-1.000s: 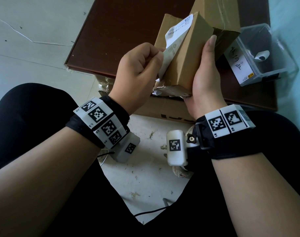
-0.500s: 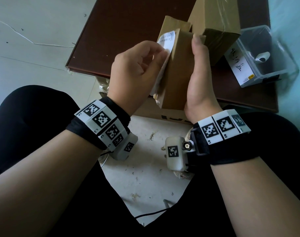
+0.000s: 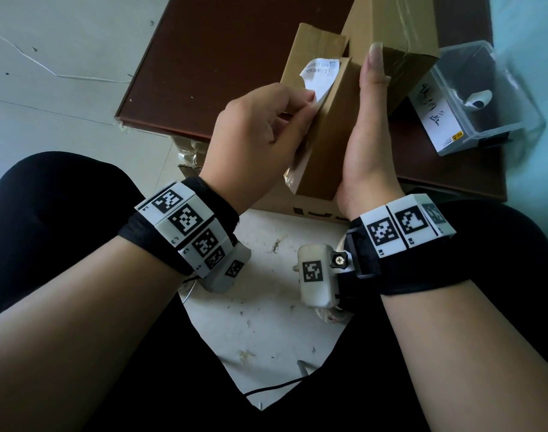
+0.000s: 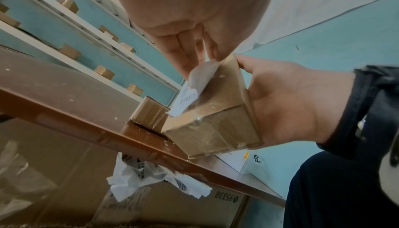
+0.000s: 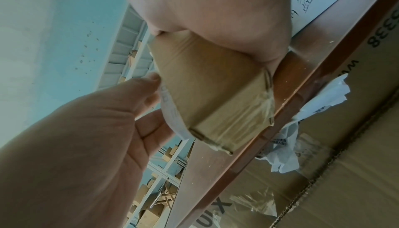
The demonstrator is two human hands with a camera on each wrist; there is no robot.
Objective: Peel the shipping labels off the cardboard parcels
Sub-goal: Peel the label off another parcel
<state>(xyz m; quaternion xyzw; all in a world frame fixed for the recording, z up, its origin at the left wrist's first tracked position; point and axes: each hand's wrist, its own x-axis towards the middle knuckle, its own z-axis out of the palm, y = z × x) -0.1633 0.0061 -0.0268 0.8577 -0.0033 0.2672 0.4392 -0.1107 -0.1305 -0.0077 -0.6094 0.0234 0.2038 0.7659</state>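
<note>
I am holding the small parcel (image 3: 325, 132) upright above the near edge of the brown counter (image 3: 222, 57), my right hand (image 3: 367, 141) clamped around it, while my left hand (image 3: 260, 135) is pinching the label (image 3: 321, 76), which is lifting but clinging at its lower part. Two more boxes are waiting at twelve o'clock; I am judging the job unfinished. Crumpled paper (image 4: 151, 178) is hanging below the counter, and shelving with boxes is lining the blue wall.

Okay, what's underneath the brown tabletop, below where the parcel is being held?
Under the brown tabletop stands a big cardboard carton, with crumpled white peeled labels hanging at its top edge. What else is inside the carton is hidden by the tabletop.
</note>
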